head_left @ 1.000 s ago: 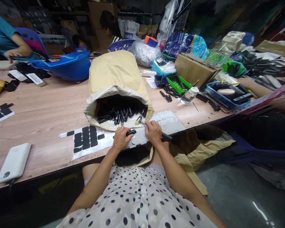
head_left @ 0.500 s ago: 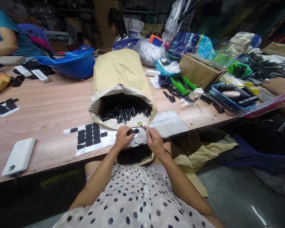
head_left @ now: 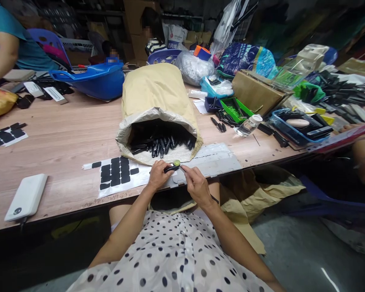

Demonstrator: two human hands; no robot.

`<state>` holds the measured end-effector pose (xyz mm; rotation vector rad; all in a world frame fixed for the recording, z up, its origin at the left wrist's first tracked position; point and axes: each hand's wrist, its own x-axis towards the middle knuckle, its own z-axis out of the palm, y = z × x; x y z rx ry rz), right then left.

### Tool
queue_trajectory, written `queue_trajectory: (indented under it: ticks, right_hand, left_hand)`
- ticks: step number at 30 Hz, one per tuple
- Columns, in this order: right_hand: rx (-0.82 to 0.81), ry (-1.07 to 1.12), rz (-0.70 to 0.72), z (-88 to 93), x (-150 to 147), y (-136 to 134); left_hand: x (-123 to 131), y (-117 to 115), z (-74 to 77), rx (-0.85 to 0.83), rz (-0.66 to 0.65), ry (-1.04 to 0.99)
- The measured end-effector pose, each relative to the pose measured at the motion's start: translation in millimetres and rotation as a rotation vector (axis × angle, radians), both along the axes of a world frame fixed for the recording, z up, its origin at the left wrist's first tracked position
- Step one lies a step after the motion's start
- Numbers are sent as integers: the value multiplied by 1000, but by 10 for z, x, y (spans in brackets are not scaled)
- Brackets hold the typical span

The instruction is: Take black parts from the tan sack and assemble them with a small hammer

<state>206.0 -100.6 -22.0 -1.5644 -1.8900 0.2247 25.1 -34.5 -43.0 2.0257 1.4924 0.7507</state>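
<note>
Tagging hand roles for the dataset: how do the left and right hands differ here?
Left hand pinches a short black part; right hand grips a thin tool tipped with a small green disc. Left hand lies over the table; right hand sits nearer the body. Both are closed and meet before the open sack.

Head-worn camera looks forward and down, close over the table (head_left: 63, 138).

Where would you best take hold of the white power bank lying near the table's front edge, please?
Pinch the power bank across its long sides, from above: it lies flat on the table, so only the edges offer purchase, and a cable leaves its near end.
</note>
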Motion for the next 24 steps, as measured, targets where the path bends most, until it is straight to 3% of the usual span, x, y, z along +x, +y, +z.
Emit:
queue_trajectory:
  ticks: [7, 11, 17, 24]
  right_hand:
    - [-22, -51, 15, -86, -40, 10]
    - [13, -73, -63, -113, 89, 211]
    - [14, -281, -181, -234, 276, 612]
    - [97, -318, -244, -408, 229, 631]
  left_hand:
    - [19, -6, -8, 11, 12, -2]
    - [36, -17, 23, -8, 19, -14]
    - [54, -28, 25, 0, 37, -11]
    - [43, -45, -5, 12, 36, 5]
